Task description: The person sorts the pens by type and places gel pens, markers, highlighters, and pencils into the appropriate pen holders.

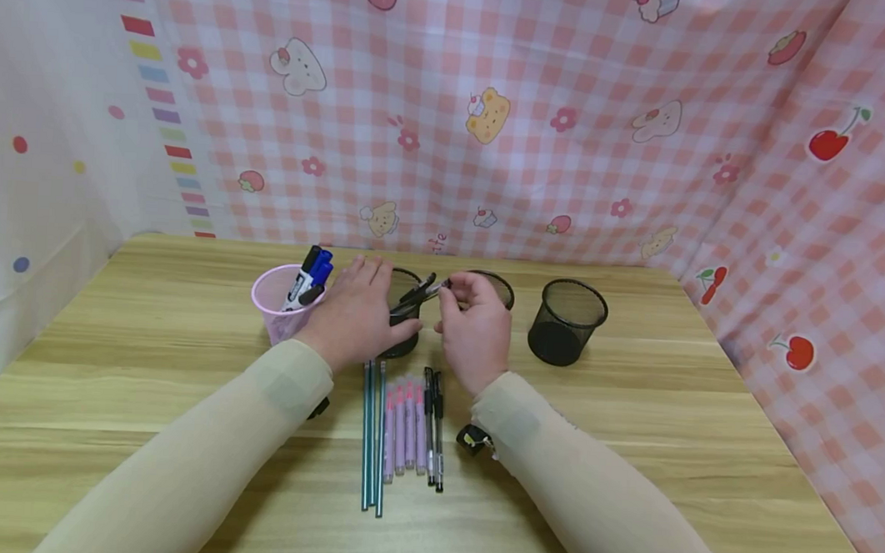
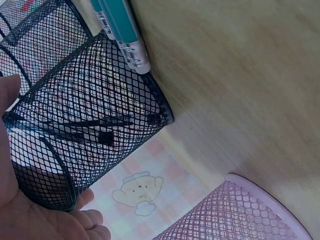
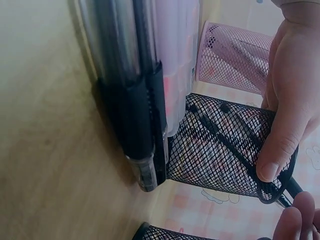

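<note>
My left hand [image 1: 354, 309] holds a black mesh pen cup [image 1: 403, 345] by its rim; in the right wrist view its thumb [image 3: 275, 155] lies along the mesh wall. My right hand [image 1: 477, 324] pinches the end of a black pen [image 1: 432, 291] slanting over this cup's mouth. Dark pens [image 2: 95, 122] show through the mesh in the left wrist view. To the left, a pink mesh cup [image 1: 282, 325] contains black and blue markers [image 1: 309, 282]. Behind my right hand stands another black mesh cup [image 1: 504, 286], mostly hidden.
A third black mesh cup [image 1: 566, 325] stands at the right. In front of the cups lie teal pencils [image 1: 373, 448], several pink highlighters [image 1: 407, 433] and two black pens [image 1: 435, 426] side by side on the wooden table [image 1: 628, 470]. A checked curtain [image 1: 433, 167] hangs behind.
</note>
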`<move>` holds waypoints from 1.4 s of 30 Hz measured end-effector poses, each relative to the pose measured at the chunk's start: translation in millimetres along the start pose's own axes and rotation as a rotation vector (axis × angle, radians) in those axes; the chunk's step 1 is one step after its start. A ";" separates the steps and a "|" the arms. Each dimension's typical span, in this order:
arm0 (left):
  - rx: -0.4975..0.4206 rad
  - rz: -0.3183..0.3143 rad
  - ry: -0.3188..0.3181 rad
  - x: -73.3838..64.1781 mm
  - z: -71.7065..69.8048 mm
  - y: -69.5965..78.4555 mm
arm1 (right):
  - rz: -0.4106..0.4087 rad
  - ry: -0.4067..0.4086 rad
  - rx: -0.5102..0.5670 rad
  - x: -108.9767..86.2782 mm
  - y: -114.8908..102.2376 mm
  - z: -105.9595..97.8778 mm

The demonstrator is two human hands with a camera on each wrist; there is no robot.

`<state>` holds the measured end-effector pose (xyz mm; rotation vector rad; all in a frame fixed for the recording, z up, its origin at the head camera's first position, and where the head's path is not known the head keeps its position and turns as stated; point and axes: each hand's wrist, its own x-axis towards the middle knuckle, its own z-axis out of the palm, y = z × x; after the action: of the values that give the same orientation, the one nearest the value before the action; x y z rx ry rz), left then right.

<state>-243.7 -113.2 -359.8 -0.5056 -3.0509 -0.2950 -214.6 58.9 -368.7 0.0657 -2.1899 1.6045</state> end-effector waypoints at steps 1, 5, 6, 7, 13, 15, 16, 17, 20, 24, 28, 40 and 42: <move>0.001 0.000 -0.001 0.1 0.0 -0.1 | 0.005 -0.005 0.001 0.0 0.1 0.6; 0.002 0.000 -0.007 0.1 -0.4 -0.5 | 0.025 -0.017 -0.004 0.0 -0.3 2.7; 0.002 0.001 -0.007 0.1 -0.4 -0.6 | 0.027 -0.018 -0.009 0.0 -0.4 3.2; 0.004 0.002 -0.006 0.1 -0.4 -0.8 | 0.029 -0.018 -0.012 0.2 -0.8 3.7; 0.008 0.001 -0.009 0.3 -1.0 -2.0 | 0.013 -0.020 -0.028 1.5 -2.3 5.6; 0.003 0.000 -0.011 0.3 -1.4 -2.2 | 0.007 -0.020 -0.035 2.0 -2.7 6.1; 0.001 -0.001 -0.013 0.3 -1.5 -2.2 | 0.008 -0.021 -0.037 2.0 -3.4 6.2; -0.001 -0.002 -0.013 0.2 -1.5 -2.3 | 0.009 -0.023 -0.039 2.3 -3.5 6.6; -0.004 -0.006 -0.015 0.0 -0.8 -2.7 | 0.021 -0.028 -0.037 2.7 -4.4 7.8; -0.016 -0.008 -0.007 0.1 1.2 -3.3 | 0.036 -0.025 -0.028 2.2 -4.3 9.9; -0.025 -0.005 0.007 0.4 2.8 -3.2 | 0.042 -0.023 -0.029 1.0 -2.8 10.9; -0.014 -0.002 0.010 0.1 1.2 -0.9 | 0.030 -0.066 -0.039 -0.2 -3.3 6.9; -0.012 -0.003 0.009 0.3 1.0 -0.8 | 0.021 -0.087 -0.054 -0.6 -4.2 5.0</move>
<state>-244.2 -113.7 -360.9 -0.4993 -3.0431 -0.3154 -214.4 52.8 -366.3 0.0991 -2.3057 1.5807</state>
